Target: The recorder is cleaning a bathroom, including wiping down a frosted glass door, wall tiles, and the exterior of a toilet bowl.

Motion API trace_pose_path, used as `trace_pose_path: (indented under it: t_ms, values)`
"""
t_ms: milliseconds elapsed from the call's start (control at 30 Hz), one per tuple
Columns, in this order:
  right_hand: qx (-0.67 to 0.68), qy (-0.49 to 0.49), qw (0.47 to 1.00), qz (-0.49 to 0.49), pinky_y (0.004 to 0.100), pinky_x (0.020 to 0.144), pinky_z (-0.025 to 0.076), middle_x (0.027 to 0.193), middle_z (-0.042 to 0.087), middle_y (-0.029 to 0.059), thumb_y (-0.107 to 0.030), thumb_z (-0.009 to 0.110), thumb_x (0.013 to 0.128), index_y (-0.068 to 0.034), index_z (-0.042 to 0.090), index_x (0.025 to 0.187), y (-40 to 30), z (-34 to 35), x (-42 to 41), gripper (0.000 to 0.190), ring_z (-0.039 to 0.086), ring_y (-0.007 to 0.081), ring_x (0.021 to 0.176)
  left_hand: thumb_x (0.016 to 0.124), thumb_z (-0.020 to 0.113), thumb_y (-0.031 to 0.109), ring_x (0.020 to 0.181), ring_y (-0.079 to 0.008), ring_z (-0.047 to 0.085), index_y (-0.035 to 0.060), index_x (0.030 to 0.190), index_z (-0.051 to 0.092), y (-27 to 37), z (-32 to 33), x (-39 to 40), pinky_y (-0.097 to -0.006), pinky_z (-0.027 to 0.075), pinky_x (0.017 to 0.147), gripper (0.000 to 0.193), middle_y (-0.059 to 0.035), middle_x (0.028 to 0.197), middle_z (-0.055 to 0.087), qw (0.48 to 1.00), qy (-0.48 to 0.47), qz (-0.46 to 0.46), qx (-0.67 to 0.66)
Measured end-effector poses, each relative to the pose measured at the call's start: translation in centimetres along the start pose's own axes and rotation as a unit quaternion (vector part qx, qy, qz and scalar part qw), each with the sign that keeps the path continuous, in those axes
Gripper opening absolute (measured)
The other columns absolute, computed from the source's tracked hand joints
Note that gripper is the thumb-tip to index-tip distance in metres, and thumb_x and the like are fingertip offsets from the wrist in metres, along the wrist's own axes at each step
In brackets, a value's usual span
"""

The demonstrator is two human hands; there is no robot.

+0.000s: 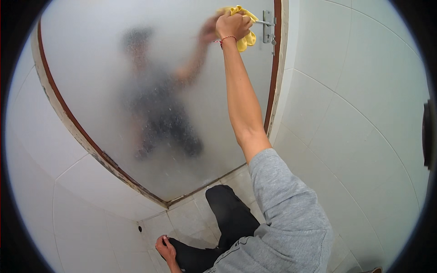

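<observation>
My right hand [233,26], with a red and white string bracelet at the wrist, is raised and closed around a yellow cloth [246,40]. The cloth lies against the misty, reflective door [218,112] just left of a metal lever handle [264,23]. Folds of it stick out above and below my fist. Low on the left, my left hand [166,247] rests by my knee in black trousers [194,257], holding nothing that shows. A blurred reflection of a person with a raised arm shows on the door surface.
A red-brown frame with a worn, chipped edge [102,155] borders the door. Keys [273,42] hang at the lock below the handle. Pale tiled walls [341,112] rise on both sides. Floor tiles [186,218] lie below, and a small dark hole [140,229] is at the lower left.
</observation>
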State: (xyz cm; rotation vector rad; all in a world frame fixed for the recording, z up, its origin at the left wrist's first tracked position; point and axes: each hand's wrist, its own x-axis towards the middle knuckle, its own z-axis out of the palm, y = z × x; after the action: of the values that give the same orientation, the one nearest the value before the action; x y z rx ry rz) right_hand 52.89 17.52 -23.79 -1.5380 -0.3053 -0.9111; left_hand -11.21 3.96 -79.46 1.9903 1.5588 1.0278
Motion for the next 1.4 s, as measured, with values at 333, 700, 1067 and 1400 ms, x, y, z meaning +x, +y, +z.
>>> trace_pose_path:
  t_ms: [333,700,1067,1400]
  values:
    - [-0.082,0.016,0.914,-0.398,0.0401,0.066,0.053,0.091,0.054,0.006,-0.021,0.071,0.074,-0.032,0.056,0.146,10.3,-3.0,0.1,0.074,0.059,0.0247,0.085,0.095,0.058,0.014,0.08,-0.0361,0.065,-0.0026,0.093,0.069,0.2,0.3,0.1,-0.0456,0.046,0.079,0.02,-0.0176,0.082,0.069,1.0,-0.003,0.0,-0.01]
    - [-0.109,-0.157,0.981,-0.018,0.0538,0.081,0.052,0.103,0.067,0.0234,-0.026,0.06,0.09,-0.002,0.068,0.108,31.2,-8.0,-7.7,0.032,0.065,0.045,0.092,0.095,0.058,0.014,0.081,-0.0369,0.064,-0.0033,0.092,0.068,-0.2,-0.6,-0.3,-0.0461,0.046,0.08,0.02,-0.0182,0.085,0.069,1.0,0.004,-0.022,0.011]
    - [-0.106,-0.115,0.987,-0.025,0.056,0.085,0.052,0.116,0.059,0.0185,-0.024,0.057,0.094,0.0,0.067,0.1,22.8,-5.7,-0.9,0.027,0.061,0.0403,0.108,0.097,0.057,0.017,0.081,-0.0377,0.065,-0.0032,0.094,0.068,0.1,0.4,0.2,-0.047,0.046,0.08,0.023,-0.019,0.085,0.069,1.0,-0.002,0.005,0.028]
    - [-0.154,-0.178,0.959,-0.157,0.0506,0.078,0.056,0.114,0.059,0.0169,-0.023,0.06,0.09,-0.013,0.035,0.157,24.5,-7.2,-0.6,0.072,0.065,0.0388,0.098,0.096,0.056,0.015,0.08,-0.0364,0.064,-0.0038,0.093,0.068,0.3,0.6,0.5,-0.046,0.046,0.078,0.023,-0.019,0.085,0.068,0.999,-0.016,0.009,0.031]
